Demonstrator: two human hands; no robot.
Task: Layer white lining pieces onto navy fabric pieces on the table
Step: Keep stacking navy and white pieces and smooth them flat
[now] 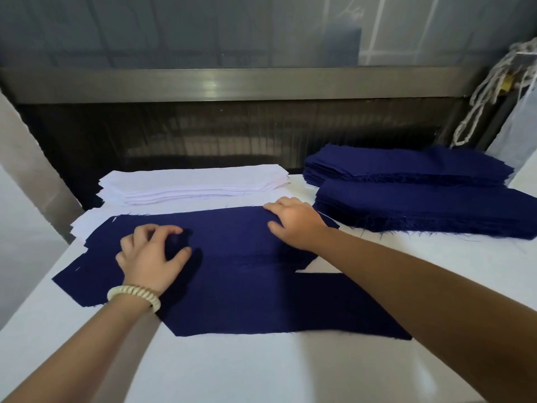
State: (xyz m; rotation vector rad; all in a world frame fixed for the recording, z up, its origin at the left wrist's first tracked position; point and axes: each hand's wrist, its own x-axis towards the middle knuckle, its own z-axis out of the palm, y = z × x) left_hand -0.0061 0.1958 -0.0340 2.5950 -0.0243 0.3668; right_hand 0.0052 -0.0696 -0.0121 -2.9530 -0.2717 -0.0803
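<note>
Two navy fabric pieces lie overlapped on the white table [261,370]: a far piece [226,234] and a near piece [261,303]. My left hand [151,257] rests on the left part of the navy cloth, fingertips down and fingers bent. My right hand [293,222] lies flat on the far piece's upper right edge with fingers spread. A stack of white lining pieces [191,181] sits just behind the navy cloth, and more white pieces [87,221] show under its far left corner.
Two stacks of navy pieces stand at the right: a rear stack [406,164] and a front stack [430,210]. A dark metal-framed panel [232,126] rises behind the table. White cord [491,91] hangs at the far right. The table's left edge falls away beside my left arm.
</note>
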